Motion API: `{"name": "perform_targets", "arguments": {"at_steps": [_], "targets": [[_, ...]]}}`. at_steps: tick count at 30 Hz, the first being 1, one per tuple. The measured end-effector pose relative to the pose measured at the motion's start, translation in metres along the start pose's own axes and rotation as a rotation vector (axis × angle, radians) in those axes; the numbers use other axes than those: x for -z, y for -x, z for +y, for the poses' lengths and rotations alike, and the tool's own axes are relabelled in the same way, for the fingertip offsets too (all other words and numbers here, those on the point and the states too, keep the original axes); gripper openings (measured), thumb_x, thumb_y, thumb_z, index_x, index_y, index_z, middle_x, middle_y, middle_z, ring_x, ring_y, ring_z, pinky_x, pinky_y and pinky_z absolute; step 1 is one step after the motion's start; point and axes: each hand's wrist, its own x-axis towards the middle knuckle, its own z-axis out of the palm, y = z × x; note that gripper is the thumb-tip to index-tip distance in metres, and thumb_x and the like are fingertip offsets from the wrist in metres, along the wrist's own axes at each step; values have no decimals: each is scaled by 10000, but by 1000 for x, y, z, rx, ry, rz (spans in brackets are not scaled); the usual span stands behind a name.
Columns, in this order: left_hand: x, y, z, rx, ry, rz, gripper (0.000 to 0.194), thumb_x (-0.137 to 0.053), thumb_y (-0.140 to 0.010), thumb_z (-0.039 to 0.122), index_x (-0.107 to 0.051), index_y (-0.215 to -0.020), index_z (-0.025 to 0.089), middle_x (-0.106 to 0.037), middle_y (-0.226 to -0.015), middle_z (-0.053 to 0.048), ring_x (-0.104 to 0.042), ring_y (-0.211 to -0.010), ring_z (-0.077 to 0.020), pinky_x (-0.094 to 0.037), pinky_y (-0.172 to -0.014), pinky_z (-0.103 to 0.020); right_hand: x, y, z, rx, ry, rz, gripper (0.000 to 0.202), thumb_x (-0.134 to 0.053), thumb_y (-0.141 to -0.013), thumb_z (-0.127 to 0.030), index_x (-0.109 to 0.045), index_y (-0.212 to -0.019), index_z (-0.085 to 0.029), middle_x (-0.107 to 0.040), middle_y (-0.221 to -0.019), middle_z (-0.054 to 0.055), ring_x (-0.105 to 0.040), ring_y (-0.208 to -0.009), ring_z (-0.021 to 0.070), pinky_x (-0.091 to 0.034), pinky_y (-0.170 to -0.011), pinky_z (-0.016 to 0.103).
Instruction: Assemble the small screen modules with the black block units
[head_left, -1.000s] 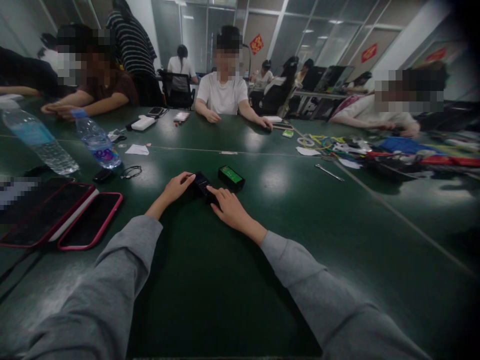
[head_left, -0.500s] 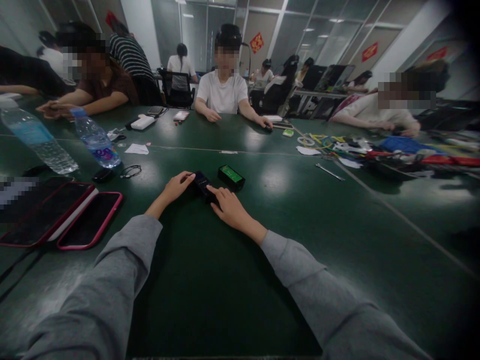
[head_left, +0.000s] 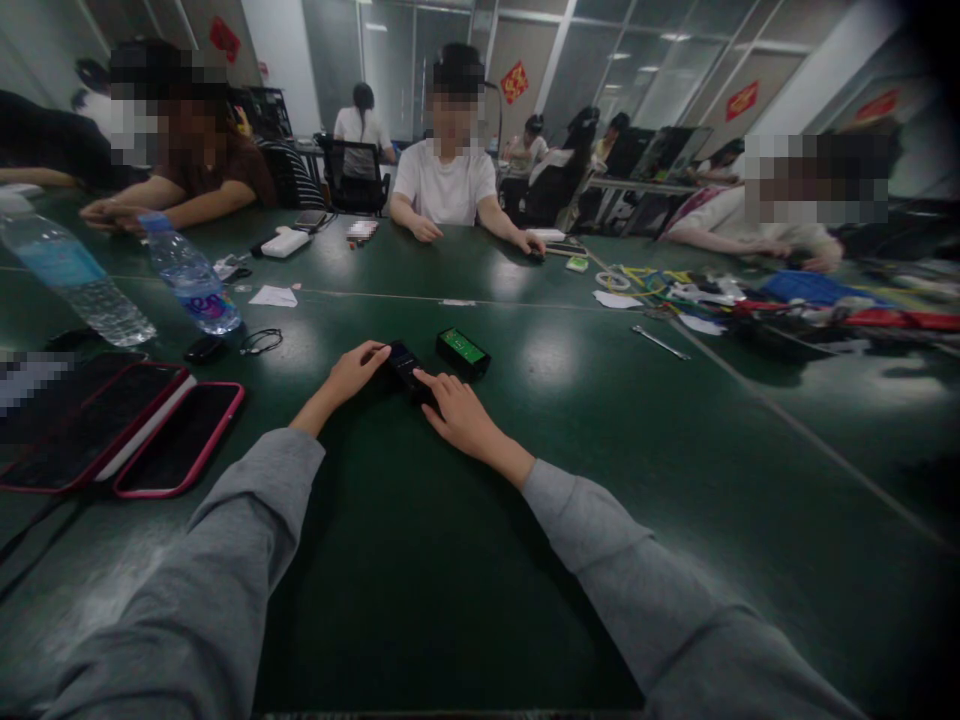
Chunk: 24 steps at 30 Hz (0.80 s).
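A small black device with a dark lit screen (head_left: pixel 405 362) lies on the green table, tilted away to the left. My left hand (head_left: pixel 356 370) holds its left end, with the thumb along the near side and the fingers at the far edge. My right hand (head_left: pixel 461 412) rests at its right end. The right index finger touches the screen, the thumb is stretched out by the near edge, and the other fingers are apart. Just behind, a black box with a green circuit-board-like top (head_left: pixel 463 350) stands on the table, touched by neither hand.
At left are two water bottles (head_left: pixel 196 280), a red-edged phone (head_left: pixel 184 440), a larger red-cased device (head_left: pixel 90 425) and a thin looped cable (head_left: pixel 261 342). A wrench (head_left: pixel 660 342) and a heap of cables (head_left: pixel 787 305) lie at right. Co-workers sit across the table.
My hands and the black device show no visible movement. Behind the table at left, a person in a striped top has shifted lower and to the right.
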Motion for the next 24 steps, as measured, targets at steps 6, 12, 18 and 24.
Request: {"name": "perform_targets", "arguments": {"at_steps": [6,12,18,24], "targets": [[0,0,0,2,-1,3,509,-394,-893,615,-637,-1127,234,-690,-1069,-61,-629,-957,-223,-471,-901,-389,1,0,0,-2,-2,-6,576,-449,-961,-273,-232,-1493,-225,-540,-1214,115,-535,-1034,265,-487,-850,443],[0,-1,-1,2,2,-7,514,-389,-894,615,-631,-1125,225,-689,-1062,-62,-627,-959,-221,-473,-897,-387,2,0,-1,-6,-3,-7,578,-448,-957,-270,-235,-1493,-224,-538,-1222,119,-532,-1037,268,-486,-840,439],[-1,-3,-4,-6,3,-4,510,-388,-897,610,-630,-1126,223,-689,-1073,-64,-625,-981,-224,-466,-912,-393,0,0,0,2,-12,3,587,-456,-955,-268,-234,-1496,-219,-536,-1216,117,-530,-1012,256,-481,-832,425],[-2,-3,-5,-1,0,4,509,-395,-894,618,-641,-1112,229,-693,-1054,-55,-628,-967,-217,-460,-921,-385,-3,-1,2,-2,3,4,571,-445,-959,-274,-245,-1492,-227,-534,-1216,118,-515,-1047,269,-468,-861,443]]}}
